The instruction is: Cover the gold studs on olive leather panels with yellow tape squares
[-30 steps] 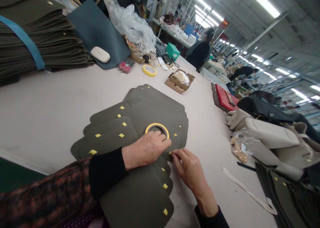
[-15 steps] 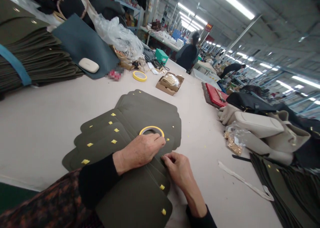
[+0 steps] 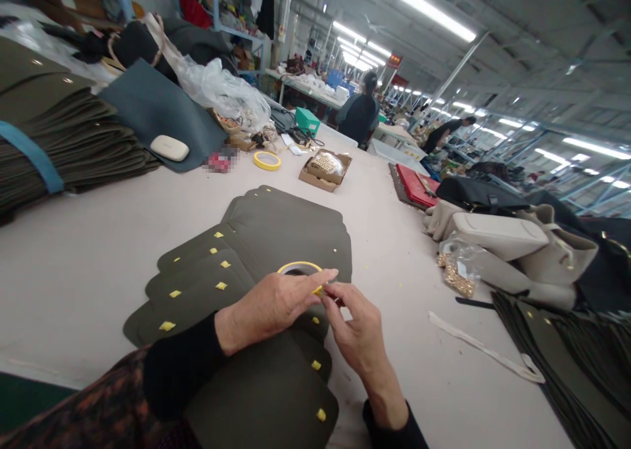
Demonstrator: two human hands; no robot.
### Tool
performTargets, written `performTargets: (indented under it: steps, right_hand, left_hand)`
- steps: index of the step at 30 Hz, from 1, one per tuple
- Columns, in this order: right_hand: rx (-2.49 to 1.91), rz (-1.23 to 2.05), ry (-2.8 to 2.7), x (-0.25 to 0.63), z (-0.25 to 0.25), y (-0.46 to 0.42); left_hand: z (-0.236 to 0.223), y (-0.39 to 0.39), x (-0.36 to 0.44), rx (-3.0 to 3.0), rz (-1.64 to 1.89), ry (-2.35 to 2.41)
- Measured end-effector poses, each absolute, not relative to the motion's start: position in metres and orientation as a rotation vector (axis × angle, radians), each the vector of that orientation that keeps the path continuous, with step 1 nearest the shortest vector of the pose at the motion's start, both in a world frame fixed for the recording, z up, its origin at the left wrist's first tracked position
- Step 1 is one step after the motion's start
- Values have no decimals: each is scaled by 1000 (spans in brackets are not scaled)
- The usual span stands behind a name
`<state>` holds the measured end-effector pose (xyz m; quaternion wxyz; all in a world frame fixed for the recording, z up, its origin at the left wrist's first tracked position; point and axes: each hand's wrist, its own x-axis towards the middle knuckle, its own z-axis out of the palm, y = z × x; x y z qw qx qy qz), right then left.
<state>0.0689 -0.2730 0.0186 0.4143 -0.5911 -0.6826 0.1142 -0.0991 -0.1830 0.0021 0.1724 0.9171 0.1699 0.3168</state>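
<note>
My left hand (image 3: 276, 304) is closed on a roll of yellow tape (image 3: 300, 265), above a fanned stack of dark olive panels (image 3: 290, 219). My right hand (image 3: 359, 321) meets it at the roll's near right side, thumb and forefinger pinched on what looks like the tape's end. Small yellow tape pieces, such as one piece (image 3: 221, 286) on the left and another piece (image 3: 316, 365) on the right, stick to the panels near their edges. The fingertips partly hide the roll.
A second yellow tape roll (image 3: 267, 160) and a cardboard box of gold hardware (image 3: 325, 169) lie beyond the panels. Strapped dark panels (image 3: 73, 140) are piled at left. Beige bags (image 3: 497, 238), a bag of gold parts (image 3: 458, 275) and a white strip (image 3: 486, 347) lie at right.
My right hand has moved up from the panel edge to the tape roll, and its fingers now meet those of my left hand. A yellow piece now shows on the panel where the right fingers were.
</note>
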Motion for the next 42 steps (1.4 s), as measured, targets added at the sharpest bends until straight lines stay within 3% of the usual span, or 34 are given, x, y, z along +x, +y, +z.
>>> performTargets:
  steps: [12, 14, 20, 27, 33, 42]
  right_hand:
    - [-1511, -144, -1826, 68, 13, -268]
    - [-1575, -42, -1695, 67, 13, -267]
    - [-1606, 748, -1064, 68, 19, -251]
    - [-1630, 804, -725, 110, -7, -231]
    - [-1626, 834, -820, 130, -23, -228]
    - [-1713, 987, -888, 133, -22, -226]
  left_hand:
    - [24, -185, -95, 2635, 623, 629]
    - [26, -181, -92, 2696, 646, 629]
    - [21, -178, -80, 2903, 813, 614]
    - [20, -176, -74, 2880, 849, 610]
    - [-4, -144, -69, 2935, 502, 874]
    - [-9, -142, -74, 2820, 488, 769]
